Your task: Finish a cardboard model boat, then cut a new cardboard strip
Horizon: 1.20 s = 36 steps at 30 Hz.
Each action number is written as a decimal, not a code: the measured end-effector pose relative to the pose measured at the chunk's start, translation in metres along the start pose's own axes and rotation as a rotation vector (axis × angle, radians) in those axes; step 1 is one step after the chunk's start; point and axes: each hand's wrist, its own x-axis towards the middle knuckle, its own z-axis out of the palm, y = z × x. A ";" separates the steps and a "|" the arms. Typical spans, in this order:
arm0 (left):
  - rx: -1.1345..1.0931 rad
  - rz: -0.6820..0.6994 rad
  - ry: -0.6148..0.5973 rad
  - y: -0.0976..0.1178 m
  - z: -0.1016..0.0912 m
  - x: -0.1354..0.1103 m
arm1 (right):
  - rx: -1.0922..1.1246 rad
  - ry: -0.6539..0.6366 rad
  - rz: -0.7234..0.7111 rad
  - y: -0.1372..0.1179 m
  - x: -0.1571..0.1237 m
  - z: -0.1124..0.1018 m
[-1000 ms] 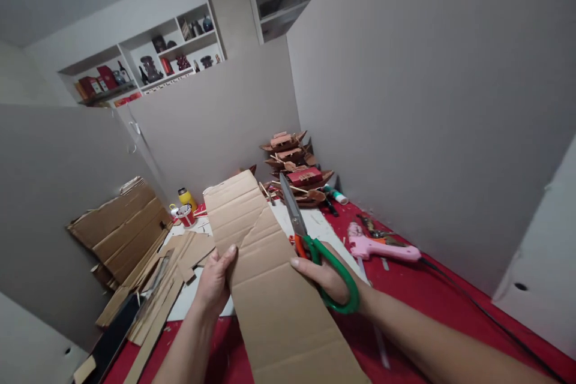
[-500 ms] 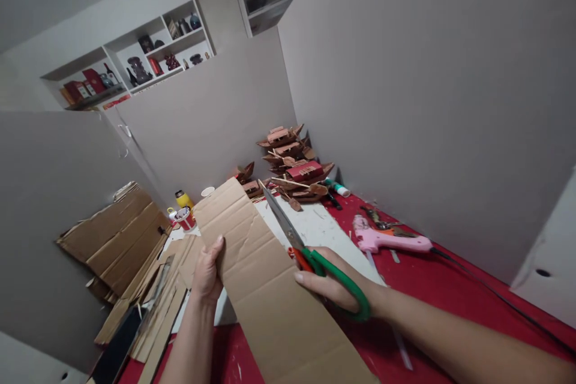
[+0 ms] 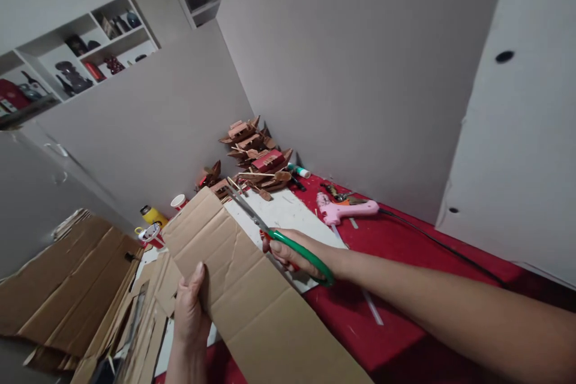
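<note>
A long strip of cardboard (image 3: 256, 294) slants across the front of the view, creased in several places. My left hand (image 3: 192, 303) grips its left edge, thumb on top and the other fingers hidden beneath. In my right hand (image 3: 292, 252) is a pair of scissors (image 3: 315, 261) with green and orange-red handles. Their blades point up and away, beside the strip's upper right edge. I cannot tell whether the blades touch the cardboard.
Model wooden boats (image 3: 258, 156) are stacked in the corner. A pink glue gun (image 3: 346, 210) lies on the red tablecloth (image 3: 405, 264), its cord trailing right. Cardboard sheets (image 3: 76, 276) lean at left, near a yellow bottle (image 3: 153, 216) and paper cups (image 3: 179, 201). A white board (image 3: 292, 216) lies beneath.
The camera view has turned to the right, so the surroundings sit further left. My right hand has shifted the scissors slightly relative to the strip's edge; both hands keep their hold.
</note>
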 end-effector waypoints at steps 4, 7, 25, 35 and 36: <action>0.041 -0.025 -0.017 -0.004 0.009 -0.003 | -0.096 -0.039 -0.045 -0.008 0.000 -0.002; 0.053 -0.020 -0.019 -0.007 0.014 -0.006 | -0.165 -0.019 -0.083 -0.011 0.000 -0.004; 0.059 0.109 0.041 0.007 -0.002 0.001 | -0.040 -0.069 0.059 0.001 -0.002 0.008; 0.049 0.084 0.023 -0.002 0.005 0.001 | -0.251 -0.083 -0.052 -0.004 -0.001 0.006; 0.044 0.085 0.020 -0.003 0.005 0.001 | -0.246 -0.076 -0.039 -0.005 -0.001 0.007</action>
